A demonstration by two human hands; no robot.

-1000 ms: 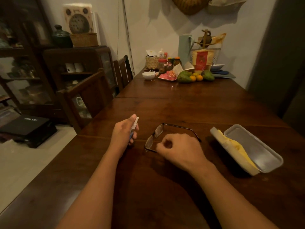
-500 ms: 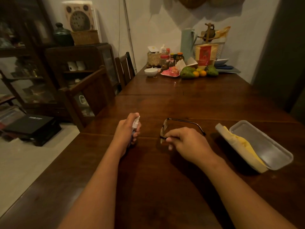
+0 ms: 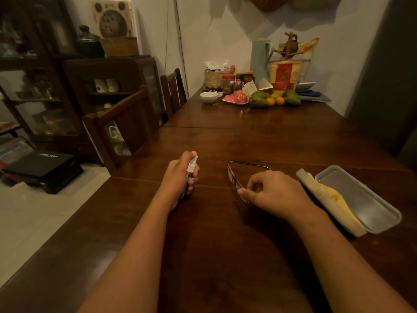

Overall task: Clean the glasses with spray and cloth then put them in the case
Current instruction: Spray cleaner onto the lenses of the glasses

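Spray bottle (image 3: 191, 169): the left hand (image 3: 178, 177) is curled round it, white top upward, beside the glasses.
Glasses (image 3: 232, 175): between the two hands, one arm unfolded toward the case; from my feed I cannot tell whether they touch the wood.
Right hand (image 3: 275, 193): thumb and forefinger pinch the near end of the frame.
Case (image 3: 361, 199): lies open on the table (image 3: 225, 245), just right of that hand.
Cloth (image 3: 334, 197): yellow, lying in the cream half of the case.
Far end: I see fruit (image 3: 259, 99), jars and a white bowl (image 3: 209, 96).
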